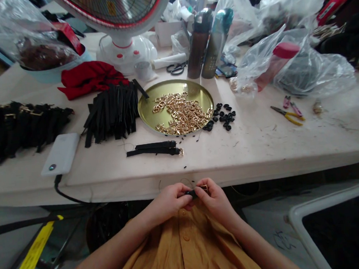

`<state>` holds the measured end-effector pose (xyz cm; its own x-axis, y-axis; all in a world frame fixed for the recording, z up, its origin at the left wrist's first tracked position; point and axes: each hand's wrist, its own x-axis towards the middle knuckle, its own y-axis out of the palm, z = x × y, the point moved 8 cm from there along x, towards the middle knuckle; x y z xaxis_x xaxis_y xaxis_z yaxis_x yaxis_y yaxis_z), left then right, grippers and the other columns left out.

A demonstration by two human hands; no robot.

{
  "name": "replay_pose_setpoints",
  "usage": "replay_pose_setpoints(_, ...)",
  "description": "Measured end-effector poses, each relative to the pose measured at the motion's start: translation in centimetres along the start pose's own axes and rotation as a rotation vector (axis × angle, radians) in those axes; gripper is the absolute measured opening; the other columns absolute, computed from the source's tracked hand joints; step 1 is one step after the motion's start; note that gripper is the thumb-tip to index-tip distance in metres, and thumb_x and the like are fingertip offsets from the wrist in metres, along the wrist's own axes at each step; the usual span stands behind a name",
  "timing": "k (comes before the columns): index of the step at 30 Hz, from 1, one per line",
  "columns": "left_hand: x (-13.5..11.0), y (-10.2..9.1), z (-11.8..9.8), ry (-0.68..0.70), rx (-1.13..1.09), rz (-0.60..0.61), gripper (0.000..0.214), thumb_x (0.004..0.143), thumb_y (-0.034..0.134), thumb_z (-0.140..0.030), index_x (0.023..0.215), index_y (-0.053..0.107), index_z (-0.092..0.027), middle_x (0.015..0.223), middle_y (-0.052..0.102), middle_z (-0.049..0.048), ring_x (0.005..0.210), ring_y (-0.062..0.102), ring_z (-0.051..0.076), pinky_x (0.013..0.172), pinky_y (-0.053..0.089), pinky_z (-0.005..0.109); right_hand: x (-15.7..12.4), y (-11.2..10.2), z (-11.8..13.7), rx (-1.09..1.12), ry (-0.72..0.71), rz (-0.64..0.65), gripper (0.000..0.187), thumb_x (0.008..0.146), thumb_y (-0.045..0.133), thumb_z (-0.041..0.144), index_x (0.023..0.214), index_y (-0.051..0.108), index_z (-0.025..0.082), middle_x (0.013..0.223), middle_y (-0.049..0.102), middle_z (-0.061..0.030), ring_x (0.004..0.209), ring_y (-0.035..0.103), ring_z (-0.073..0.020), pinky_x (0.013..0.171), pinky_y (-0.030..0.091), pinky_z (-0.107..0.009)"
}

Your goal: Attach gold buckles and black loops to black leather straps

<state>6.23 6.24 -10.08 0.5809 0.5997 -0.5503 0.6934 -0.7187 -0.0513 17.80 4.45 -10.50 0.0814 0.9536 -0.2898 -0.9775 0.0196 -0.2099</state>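
Observation:
In front of my lap, just off the table edge, my left hand [172,200] is closed with thumb and fingers round a short black strap [190,194]. My right hand [214,199] pinches the same strap at its end, where a gold buckle [205,187] shows between the fingers. Much of the strap is hidden by my hands. On the table ahead lie two black straps [152,151], one with a gold buckle at its right end. Behind them a round gold tray [147,116] holds a heap of small gold buckles [186,116].
Black strips [112,111] lie piled left of the tray, buckled straps [17,129] farther left. Small black loops [225,115] sit to its right, yellow-handled pliers [290,116] beyond. A corded white power bank [61,154], fan [125,51], scissors [177,68] and two bottles [198,48] stand around.

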Motion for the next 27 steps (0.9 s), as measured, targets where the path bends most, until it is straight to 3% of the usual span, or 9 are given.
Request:
replay_pose_setpoints(4, -0.1, 0.3, -0.1, 0.027, -0.040, 0.030, 0.024, 0.074, 0.048, -0.025, 0.091, 0.057, -0.012, 0.078, 0.064, 0.0034, 0.070, 0.059, 0.014, 0.065, 0.046, 0.023, -0.2, 0.4, -0.8, 0.092, 0.067, 0.064, 0.015, 0.078, 0.049, 0.034, 0.081, 0.045, 0.020, 0.061, 0.048, 0.0040, 0.051, 0.047, -0.0109, 0.047, 0.038, -0.022)
replay_pose_setpoints(11, -0.3, 0.1, -0.9, 0.086, 0.203, 0.009, 0.023, 0.074, 0.047, -0.022, 0.091, 0.061, -0.015, 0.076, 0.065, 0.0014, 0.071, 0.060, 0.015, 0.067, 0.043, 0.023, -0.6, -0.4, 1.0, -0.266, -0.165, -0.055, 0.008, 0.074, 0.051, 0.026, 0.078, 0.052, 0.019, 0.074, 0.058, -0.0034, 0.070, 0.054, -0.0172, 0.066, 0.042, -0.030)
replay_pose_setpoints(13, -0.4, 0.3, -0.6, 0.048, 0.145, 0.048, 0.024, 0.074, 0.047, -0.024, 0.093, 0.060, -0.014, 0.077, 0.065, 0.0025, 0.072, 0.061, 0.015, 0.067, 0.044, 0.024, -0.4, -0.3, 0.6, -0.213, -0.109, -0.039, 0.008, 0.074, 0.050, 0.027, 0.076, 0.051, 0.019, 0.071, 0.057, -0.0019, 0.066, 0.053, -0.0157, 0.062, 0.042, -0.028)
replay_pose_setpoints(17, -0.6, 0.8, 0.0, -0.049, -0.071, 0.141, 0.027, 0.075, 0.049, -0.030, 0.093, 0.057, -0.011, 0.083, 0.066, 0.0056, 0.072, 0.062, 0.015, 0.068, 0.046, 0.025, -0.1, 0.7, -1.5, 0.078, 0.138, 0.083, 0.016, 0.075, 0.050, 0.035, 0.075, 0.045, 0.020, 0.056, 0.047, 0.0059, 0.044, 0.043, -0.0092, 0.042, 0.034, -0.021)
replay_pose_setpoints(22, -0.7, 1.0, 0.3, -0.105, -0.179, 0.158, 0.026, 0.072, 0.054, -0.031, 0.088, 0.058, -0.011, 0.082, 0.065, 0.0057, 0.069, 0.060, 0.013, 0.068, 0.045, 0.025, -0.4, 1.9, -2.6, 0.267, 0.227, 0.166, 0.019, 0.077, 0.048, 0.038, 0.075, 0.042, 0.020, 0.047, 0.041, 0.0091, 0.040, 0.040, -0.0080, 0.042, 0.033, -0.020)
replay_pose_setpoints(24, -0.6, 1.3, 0.7, -0.129, -0.209, 0.168, 0.028, 0.071, 0.055, -0.032, 0.089, 0.058, -0.011, 0.082, 0.065, 0.0057, 0.069, 0.060, 0.013, 0.068, 0.045, 0.025, -0.5, 1.6, -2.7, 0.195, 0.210, 0.124, 0.018, 0.078, 0.047, 0.037, 0.075, 0.042, 0.020, 0.050, 0.043, 0.0080, 0.040, 0.041, -0.0089, 0.042, 0.033, -0.021)
replay_pose_setpoints(27, -0.4, 1.6, 1.5, -0.145, -0.269, 0.169, 0.030, 0.070, 0.056, -0.033, 0.091, 0.057, -0.011, 0.080, 0.065, 0.0048, 0.067, 0.060, 0.013, 0.068, 0.045, 0.026, -0.6, 0.4, -1.4, -0.067, 0.036, 0.019, 0.012, 0.077, 0.049, 0.031, 0.077, 0.047, 0.019, 0.064, 0.052, 0.0020, 0.054, 0.049, -0.0123, 0.052, 0.039, -0.025)
